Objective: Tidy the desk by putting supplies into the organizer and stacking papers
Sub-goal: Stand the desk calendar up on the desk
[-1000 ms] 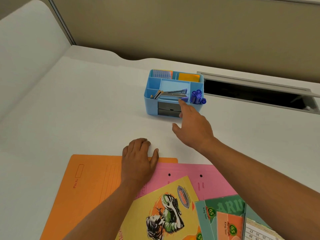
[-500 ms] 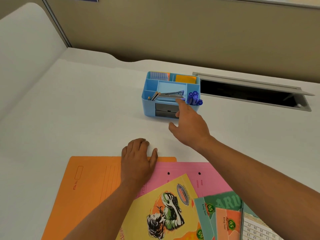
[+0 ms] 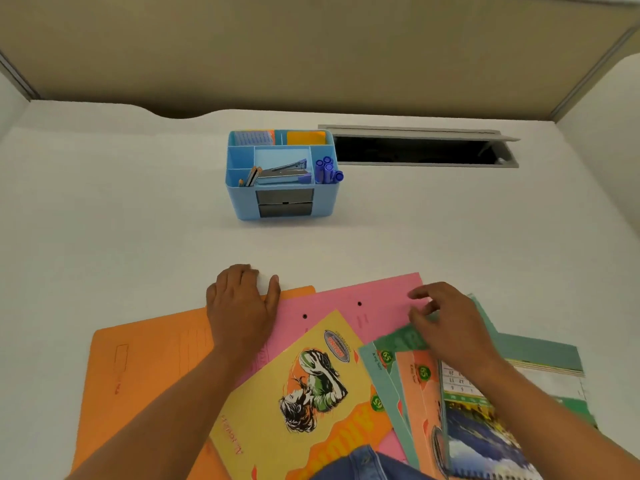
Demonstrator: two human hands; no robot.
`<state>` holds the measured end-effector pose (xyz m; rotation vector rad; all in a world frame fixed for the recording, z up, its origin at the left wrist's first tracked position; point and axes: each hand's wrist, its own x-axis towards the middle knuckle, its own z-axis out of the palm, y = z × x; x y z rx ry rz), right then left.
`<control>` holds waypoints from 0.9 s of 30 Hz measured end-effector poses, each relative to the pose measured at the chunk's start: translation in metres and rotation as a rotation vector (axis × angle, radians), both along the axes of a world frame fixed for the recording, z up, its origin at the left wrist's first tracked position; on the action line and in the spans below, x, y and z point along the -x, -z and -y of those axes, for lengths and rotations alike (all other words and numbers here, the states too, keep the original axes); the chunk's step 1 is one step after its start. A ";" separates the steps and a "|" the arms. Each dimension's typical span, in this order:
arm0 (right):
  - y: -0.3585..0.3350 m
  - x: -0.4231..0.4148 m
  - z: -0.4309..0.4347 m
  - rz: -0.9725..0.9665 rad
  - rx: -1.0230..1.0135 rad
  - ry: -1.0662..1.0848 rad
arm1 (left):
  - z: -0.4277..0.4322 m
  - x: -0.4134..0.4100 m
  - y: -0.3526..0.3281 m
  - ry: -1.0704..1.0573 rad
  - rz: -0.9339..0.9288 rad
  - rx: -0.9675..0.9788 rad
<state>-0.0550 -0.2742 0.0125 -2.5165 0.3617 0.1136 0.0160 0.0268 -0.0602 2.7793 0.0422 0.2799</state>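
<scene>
The blue organizer (image 3: pixel 242 199) stands mid-desk, holding a stapler (image 3: pixel 284 169), blue markers (image 3: pixel 325 169), pencils and sticky notes. Near me lies a spread of papers: an orange folder (image 3: pixel 145 362), a pink folder (image 3: pixel 374 299), a yellow notebook (image 3: pixel 298 386), green and orange notebooks (image 3: pixel 401 372) and a calendar (image 3: pixel 485 427). My left hand (image 3: pixel 242 306) rests flat on the top edges of the orange and pink folders. My right hand (image 3: pixel 446 323) hovers with fingers curled over the green notebook's top edge; nothing is clearly gripped.
A cable tray opening (image 3: pixel 415 150) with a raised grey lid is cut into the desk behind the organizer. Beige partition walls (image 3: pixel 311 46) close off the back and sides. The white desk surface (image 3: pixel 104 202) stretches left of the organizer.
My right hand drew back from the organizer's front rim to the papers near me. The view shifted to the right. My left hand stayed on the folders.
</scene>
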 end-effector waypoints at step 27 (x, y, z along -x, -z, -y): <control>-0.006 0.149 0.188 -0.482 -0.098 0.417 | 0.228 0.160 -0.082 -0.002 -0.846 0.716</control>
